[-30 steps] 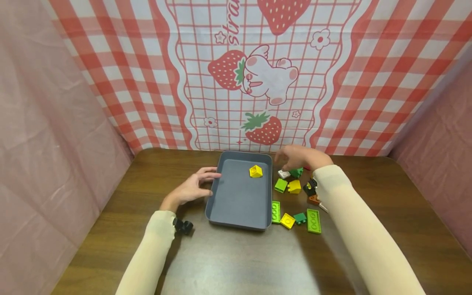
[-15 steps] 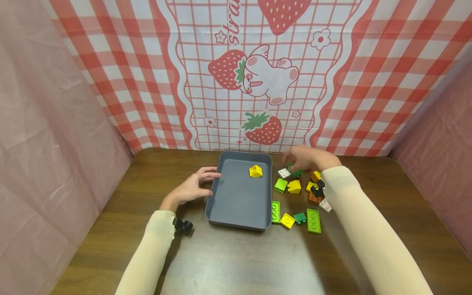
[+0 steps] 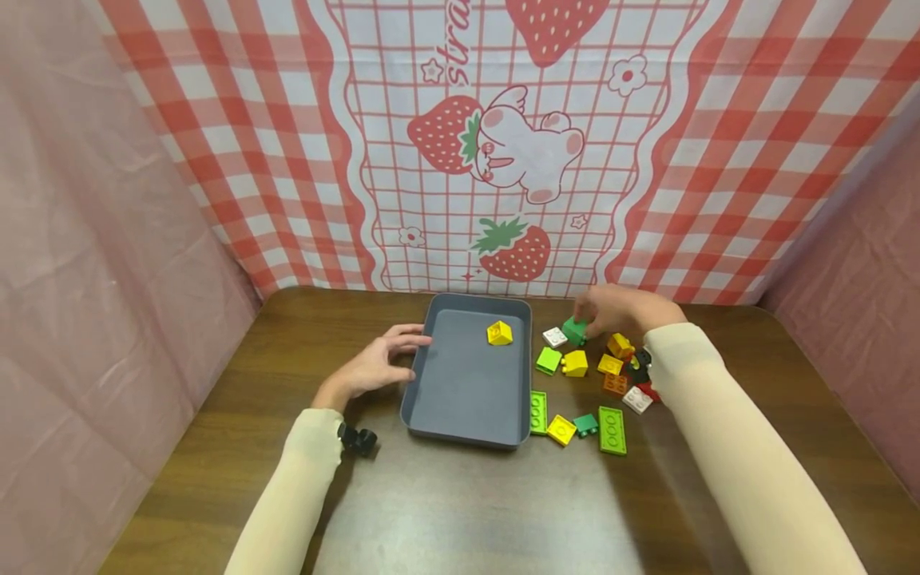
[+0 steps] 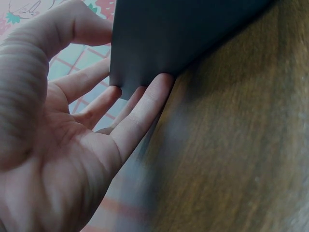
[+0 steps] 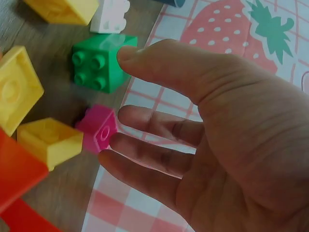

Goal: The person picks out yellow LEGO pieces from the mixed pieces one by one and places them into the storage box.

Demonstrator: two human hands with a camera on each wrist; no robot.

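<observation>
My left hand [image 3: 379, 363] lies against the left side of a grey tray [image 3: 463, 391], with its fingers extended; in the left wrist view the fingertips touch the outer wall. One yellow sloped brick [image 3: 499, 333] sits inside, toward the back right. Right of the tray, my right hand [image 3: 624, 310] is low over loose toy bricks, fingers apart. In the right wrist view its thumb tip overlaps a green brick [image 5: 96, 63], while the other fingertips are right at a pink brick [image 5: 99, 128]. A white brick [image 3: 554, 336] lies beside the green one.
Several more bricks lie right of the tray, including a yellow sloped brick [image 3: 575, 363], an orange brick [image 3: 615, 383], a white brick [image 3: 637, 399] and a long light-green brick [image 3: 612, 431]. A checked strawberry cloth [image 3: 287, 160] hangs behind the wooden table [image 3: 460, 511].
My right hand has moved rightward from above the white brick to the green brick's right side, uncovering the white and green bricks. My left hand and the tray have stayed put.
</observation>
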